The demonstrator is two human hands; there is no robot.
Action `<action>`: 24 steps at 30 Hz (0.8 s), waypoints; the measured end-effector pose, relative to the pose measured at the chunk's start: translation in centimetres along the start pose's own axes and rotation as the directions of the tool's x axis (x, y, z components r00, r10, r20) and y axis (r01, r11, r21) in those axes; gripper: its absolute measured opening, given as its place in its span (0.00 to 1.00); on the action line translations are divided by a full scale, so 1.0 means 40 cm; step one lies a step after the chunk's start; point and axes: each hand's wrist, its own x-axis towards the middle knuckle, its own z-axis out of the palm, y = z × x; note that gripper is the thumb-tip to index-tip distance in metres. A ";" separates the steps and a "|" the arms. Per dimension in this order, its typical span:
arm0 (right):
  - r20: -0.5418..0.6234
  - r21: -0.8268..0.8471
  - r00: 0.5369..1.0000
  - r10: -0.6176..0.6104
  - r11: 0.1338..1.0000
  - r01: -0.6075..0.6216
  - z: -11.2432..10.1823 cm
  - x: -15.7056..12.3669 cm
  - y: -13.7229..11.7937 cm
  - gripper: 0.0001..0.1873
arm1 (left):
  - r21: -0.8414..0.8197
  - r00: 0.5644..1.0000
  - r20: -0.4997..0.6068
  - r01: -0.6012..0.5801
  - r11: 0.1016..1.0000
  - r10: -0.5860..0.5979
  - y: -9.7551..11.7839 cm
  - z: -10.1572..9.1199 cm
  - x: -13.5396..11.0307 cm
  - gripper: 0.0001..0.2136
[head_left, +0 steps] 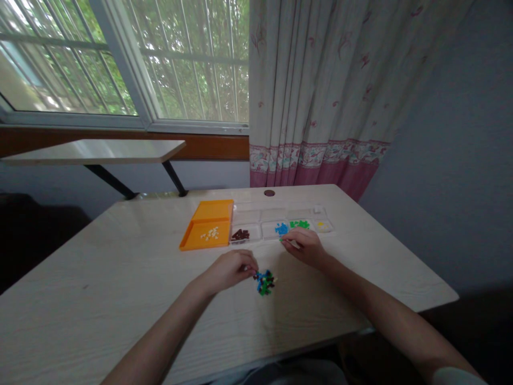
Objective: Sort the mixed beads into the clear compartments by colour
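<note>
Cluster of coloured pieces (265, 283) is in front of the clear tray (255, 231), beside left hand (233, 267) (whether this grip is closed, I cannot tell). Right hand (306, 246), at the tray's near edge, pinches green piece (281, 240); the tray separates colours, for easier choosing.

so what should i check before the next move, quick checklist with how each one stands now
1. Left hand at the multicoloured cluster: ok, at its edge.
2. Cluster all one colour: not ok, it mixes blue, green and brown.
3. Cluster pieces joined together: cannot tell, too small.
4. Green piece secure in the right hand: cannot tell.
5. Brown pieces in the clear tray: ok.
6. White pieces in the orange tray: ok.
</note>
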 end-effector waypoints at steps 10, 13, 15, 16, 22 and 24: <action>0.003 -0.063 1.000 0.010 0.998 -0.010 -0.012 0.001 0.014 0.07 | 0.079 0.999 -0.031 0.012 0.997 -0.009 -0.008 -0.005 -0.006 0.10; 0.012 -0.131 1.000 0.004 0.991 -0.003 -0.029 0.005 0.036 0.07 | 0.094 1.000 -0.029 0.014 0.995 -0.011 -0.003 -0.011 -0.008 0.09; 0.085 -0.176 0.996 0.025 0.984 -0.010 -0.049 0.007 0.065 0.07 | 0.095 1.000 -0.022 0.014 0.995 -0.012 -0.001 -0.014 -0.010 0.09; 0.140 -0.195 0.989 0.050 0.981 -0.022 -0.061 0.007 0.082 0.07 | 0.100 1.000 -0.016 0.013 0.995 -0.012 0.000 -0.015 -0.011 0.09; 0.288 -0.318 0.915 0.283 0.929 -0.188 -0.107 -0.013 0.183 0.08 | 0.120 1.000 -0.028 0.013 0.993 -0.010 -0.004 -0.011 -0.014 0.08; 0.259 -0.327 0.909 0.328 0.915 -0.237 -0.106 -0.017 0.195 0.09 | 0.102 0.999 -0.044 0.025 0.994 -0.020 -0.005 -0.010 -0.013 0.07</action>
